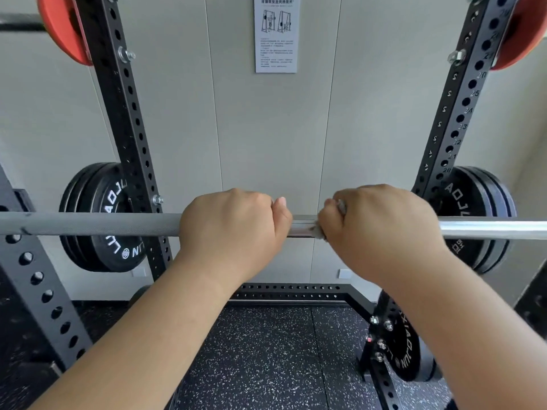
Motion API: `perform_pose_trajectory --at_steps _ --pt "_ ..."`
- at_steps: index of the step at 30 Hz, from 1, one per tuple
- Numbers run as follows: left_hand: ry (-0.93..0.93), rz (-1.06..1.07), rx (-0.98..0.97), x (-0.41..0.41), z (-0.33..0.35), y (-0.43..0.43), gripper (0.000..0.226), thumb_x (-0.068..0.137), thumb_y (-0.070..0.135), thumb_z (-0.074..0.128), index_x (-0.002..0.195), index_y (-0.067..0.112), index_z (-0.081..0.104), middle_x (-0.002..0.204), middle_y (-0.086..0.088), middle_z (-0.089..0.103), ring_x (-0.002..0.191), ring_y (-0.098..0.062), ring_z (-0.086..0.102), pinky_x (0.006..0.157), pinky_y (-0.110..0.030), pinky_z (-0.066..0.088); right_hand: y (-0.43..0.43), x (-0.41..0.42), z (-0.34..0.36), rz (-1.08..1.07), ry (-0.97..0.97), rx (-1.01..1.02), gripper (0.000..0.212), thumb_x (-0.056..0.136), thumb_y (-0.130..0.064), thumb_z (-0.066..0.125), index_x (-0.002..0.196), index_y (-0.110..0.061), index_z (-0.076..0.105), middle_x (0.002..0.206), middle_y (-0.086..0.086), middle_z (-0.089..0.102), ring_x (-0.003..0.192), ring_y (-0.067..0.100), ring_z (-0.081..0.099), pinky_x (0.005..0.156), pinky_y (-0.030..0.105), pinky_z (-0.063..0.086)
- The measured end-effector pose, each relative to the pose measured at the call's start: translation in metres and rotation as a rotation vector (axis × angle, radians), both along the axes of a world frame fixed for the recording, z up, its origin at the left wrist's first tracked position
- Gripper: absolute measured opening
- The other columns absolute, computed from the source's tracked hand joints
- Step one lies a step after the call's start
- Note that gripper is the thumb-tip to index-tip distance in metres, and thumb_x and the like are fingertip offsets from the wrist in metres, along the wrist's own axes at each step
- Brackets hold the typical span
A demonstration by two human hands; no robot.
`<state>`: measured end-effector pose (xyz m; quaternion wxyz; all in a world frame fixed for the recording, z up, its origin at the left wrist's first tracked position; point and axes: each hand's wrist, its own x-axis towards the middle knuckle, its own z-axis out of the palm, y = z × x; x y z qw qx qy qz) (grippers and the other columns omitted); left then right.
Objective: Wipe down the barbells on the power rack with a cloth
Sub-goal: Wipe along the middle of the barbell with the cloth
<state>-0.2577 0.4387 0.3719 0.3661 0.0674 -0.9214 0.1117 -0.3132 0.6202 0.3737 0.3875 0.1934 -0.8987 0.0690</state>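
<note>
This is a gym. A black power rack [130, 119] full of holes holds round weight plates [103, 217]. The floor [260, 356] is black speckled rubber, and a rules poster [276, 34] hangs on the far wall.

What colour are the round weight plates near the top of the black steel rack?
Orange-red round weight plates, clearest in the head view.

Forearms reach forward, left grip [233, 224] curled overhand round the barbell [88, 223], right grip [381, 224] clutching the cloth [317, 231].
</note>
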Motion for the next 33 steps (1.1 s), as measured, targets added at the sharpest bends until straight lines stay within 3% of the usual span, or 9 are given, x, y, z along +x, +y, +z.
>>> perform_pose_trajectory --at_steps 3,7,13,16,18,23,26,29,33 --pt "0.003 0.01 0.023 0.002 0.0 0.001 0.059 0.093 0.048 0.008 0.059 0.019 0.047 0.047 0.004 0.033 0.046 -0.027 0.039 0.047 -0.025 0.017 -0.015 0.009 -0.015 0.127 0.103 -0.022 0.043 0.098 -0.05 0.04 0.072 -0.022 0.06 0.069 -0.002 0.053 0.061 0.028 0.049 0.053 0.032 0.03" --pt "0.027 0.0 0.038 0.002 0.0 -0.002 0.054 0.097 0.044 0.019 0.054 0.018 0.04 0.044 0.006 0.027 0.04 -0.025 0.03 0.048 -0.022 0.014 0.009 0.013 -0.023 0.284 0.048 0.192 0.035 0.094 -0.057 0.055 0.107 -0.025 0.06 0.099 -0.005 0.057 0.082 0.023 0.055 0.073 0.041 0.048" --pt "0.04 -0.008 0.013 -0.002 -0.002 -0.001 0.058 0.099 0.042 0.009 0.065 0.017 0.048 0.054 0.003 0.041 0.051 -0.027 0.043 0.049 -0.027 0.023 0.006 0.01 0.032 0.14 -0.362 0.235 0.074 0.063 -0.099 0.036 0.073 -0.029 0.06 0.067 -0.011 0.063 0.066 0.006 0.058 0.057 0.028 0.045" --pt "0.037 -0.059 0.033 -0.002 -0.001 -0.003 0.053 0.101 0.044 0.013 0.073 0.021 0.05 0.06 0.002 0.043 0.061 -0.029 0.046 0.053 -0.03 0.029 -0.011 0.01 0.013 0.25 -0.121 0.142 0.081 0.084 -0.092 0.013 0.063 -0.029 0.059 0.063 -0.009 0.06 0.061 0.01 0.059 0.052 0.029 0.042" --pt "0.062 -0.125 0.031 0.002 -0.003 -0.005 0.05 0.101 0.045 0.016 0.071 0.023 0.05 0.059 0.002 0.047 0.056 -0.029 0.045 0.051 -0.029 0.023 -0.011 0.011 -0.003 0.257 0.041 0.118 0.073 0.093 -0.082 0.011 0.073 -0.029 0.057 0.071 -0.008 0.053 0.064 0.019 0.057 0.052 0.031 0.034" --pt "0.073 -0.159 0.055 0.019 -0.011 -0.046 0.061 0.098 0.063 0.021 0.062 0.019 0.044 0.058 0.005 0.047 0.053 -0.025 0.049 0.05 -0.029 0.03 0.022 0.022 0.002 0.298 -0.049 0.244 0.064 0.098 -0.073 0.007 0.109 -0.03 0.053 0.091 -0.01 0.05 0.078 0.019 0.057 0.069 0.037 0.05" --pt "0.078 -0.054 0.12 0.026 -0.004 -0.071 0.075 0.094 0.073 0.015 0.056 0.017 0.046 0.05 0.004 0.048 0.051 -0.022 0.05 0.052 -0.028 0.04 0.017 0.01 0.01 0.26 -0.083 0.16 0.058 0.102 -0.064 0.011 0.087 -0.031 0.056 0.074 -0.011 0.054 0.063 0.014 0.057 0.059 0.033 0.053" --pt "0.093 -0.039 0.089 0.019 -0.007 -0.07 0.074 0.092 0.067 0.014 0.054 0.014 0.05 0.046 0.001 0.047 0.047 -0.024 0.049 0.053 -0.028 0.042 -0.009 0.002 0.004 0.166 0.028 0.097 0.06 0.103 -0.06 0.015 0.066 -0.026 0.049 0.06 -0.007 0.049 0.054 0.019 0.051 0.047 0.027 0.036" --pt "0.188 -0.037 0.063 0.015 -0.014 -0.072 0.063 0.092 0.057 0.023 0.052 0.013 0.045 0.044 0.002 0.041 0.043 -0.026 0.043 0.05 -0.025 0.027 -0.022 0.009 -0.015 0.268 0.124 0.114 0.05 0.105 -0.058 0.025 0.078 -0.027 0.052 0.071 -0.008 0.05 0.06 0.022 0.047 0.053 0.028 0.027"
